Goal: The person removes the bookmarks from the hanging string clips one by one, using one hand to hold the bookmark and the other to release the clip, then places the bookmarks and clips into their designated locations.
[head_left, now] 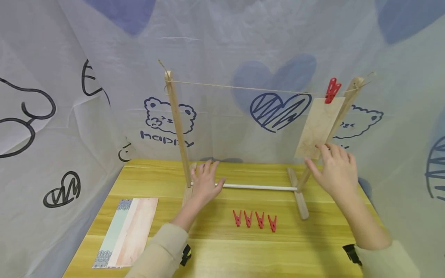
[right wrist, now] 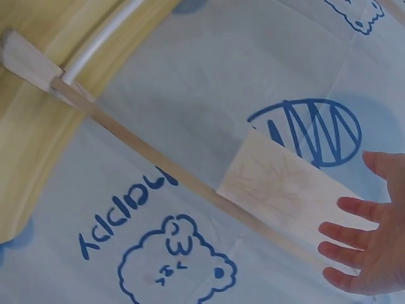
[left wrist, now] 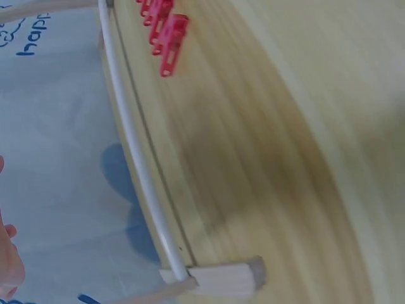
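Observation:
A cream paper strip hangs from the string near the right post, held by a red clothespin. Close to its lower end is my right hand, fingers spread and nothing in them; the right wrist view shows the same hand beside the paper. My left hand hovers by the foot of the left post, over the white crossbar, its fingers loosely spread. Several red clothespins lie in a row on the table.
The wooden stand has a left post, a right post and a flat right foot. At the table's left lie overlapping paper strips, patterned and pinkish. A printed cloth hangs behind the yellow wooden table.

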`<control>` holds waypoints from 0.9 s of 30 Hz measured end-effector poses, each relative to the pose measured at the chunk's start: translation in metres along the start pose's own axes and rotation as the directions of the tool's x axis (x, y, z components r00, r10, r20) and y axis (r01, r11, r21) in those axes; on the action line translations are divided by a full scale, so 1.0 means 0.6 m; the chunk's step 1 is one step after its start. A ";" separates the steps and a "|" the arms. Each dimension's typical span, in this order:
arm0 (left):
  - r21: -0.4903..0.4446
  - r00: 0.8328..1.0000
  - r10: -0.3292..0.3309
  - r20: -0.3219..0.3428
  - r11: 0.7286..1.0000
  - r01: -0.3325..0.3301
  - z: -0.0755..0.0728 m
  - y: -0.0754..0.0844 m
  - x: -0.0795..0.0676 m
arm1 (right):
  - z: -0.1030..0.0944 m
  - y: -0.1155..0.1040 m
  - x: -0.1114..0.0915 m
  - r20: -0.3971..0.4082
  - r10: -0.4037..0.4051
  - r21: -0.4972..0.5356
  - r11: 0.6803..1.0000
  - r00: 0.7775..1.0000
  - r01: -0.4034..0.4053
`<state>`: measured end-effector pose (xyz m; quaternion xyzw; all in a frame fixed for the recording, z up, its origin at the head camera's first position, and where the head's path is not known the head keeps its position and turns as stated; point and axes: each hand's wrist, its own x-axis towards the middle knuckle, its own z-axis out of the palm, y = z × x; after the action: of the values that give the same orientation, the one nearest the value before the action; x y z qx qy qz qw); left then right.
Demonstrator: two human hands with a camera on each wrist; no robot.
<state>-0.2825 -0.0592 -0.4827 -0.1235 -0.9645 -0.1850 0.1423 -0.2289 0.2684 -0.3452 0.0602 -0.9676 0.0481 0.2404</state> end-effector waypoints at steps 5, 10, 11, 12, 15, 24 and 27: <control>0.022 0.999 0.041 -0.001 0.999 -0.041 0.001 0.029 0.025 | -0.017 -0.002 0.013 -0.009 0.001 0.006 1.000 1.000 -0.001; 0.075 0.996 0.090 -0.004 0.993 -0.089 0.004 0.055 0.046 | -0.034 -0.003 0.027 -0.015 0.011 0.003 1.000 1.000 -0.011; 0.078 0.995 0.100 -0.003 0.992 -0.099 0.004 0.060 0.050 | -0.037 -0.003 0.029 -0.016 0.014 0.003 1.000 1.000 -0.014; 0.080 0.994 0.109 -0.002 0.991 -0.109 0.004 0.065 0.053 | -0.041 -0.003 0.032 -0.018 0.019 0.005 1.000 1.000 -0.019; 0.089 0.991 0.135 0.002 0.987 -0.135 0.001 0.078 0.063 | -0.051 0.000 0.039 -0.037 0.029 0.006 1.000 0.999 -0.029; 0.157 0.983 0.181 0.027 0.971 -0.183 -0.010 0.117 0.096 | -0.075 0.010 0.058 -0.148 0.035 0.022 0.999 0.988 -0.032; 0.169 0.983 0.181 0.030 0.968 -0.183 -0.011 0.131 0.105 | -0.082 0.013 0.066 -0.180 0.031 0.031 0.999 0.983 -0.026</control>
<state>-0.3168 0.0205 -0.4314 -0.2001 -0.9624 -0.0869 0.1618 -0.2425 0.2785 -0.2839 0.0454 -0.9418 0.0706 0.3256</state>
